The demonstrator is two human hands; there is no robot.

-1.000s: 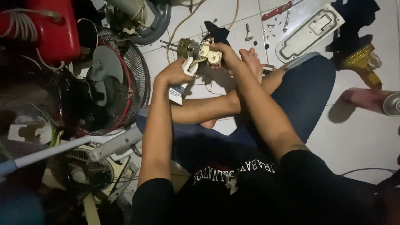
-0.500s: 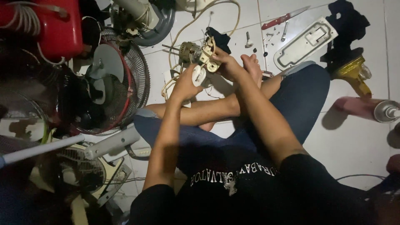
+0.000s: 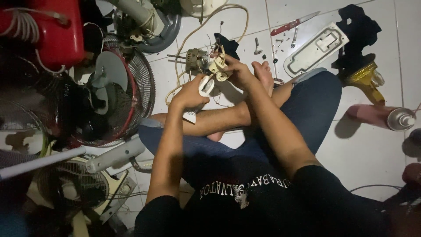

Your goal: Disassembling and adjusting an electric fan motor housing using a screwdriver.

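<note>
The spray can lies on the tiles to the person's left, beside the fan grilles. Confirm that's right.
Wrong side. The head view shows the spray can lying on the tiles at the person's right, away from the fan grilles, which are on the left.

one fan motor (image 3: 196,59), one red-handled knife (image 3: 293,24), one spray can (image 3: 381,116), one white base plate (image 3: 315,49), one red-rimmed fan guard (image 3: 131,94), two hands.

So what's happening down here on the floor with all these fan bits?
A person sits cross-legged on the tiled floor. Their left hand grips a small white part, while the right hand holds a cream switch block wired to a small fan motor. Fan guards lie to the left; a red-handled screwdriver, loose screws, a white cover plate and a spray can lie on the right.
</note>
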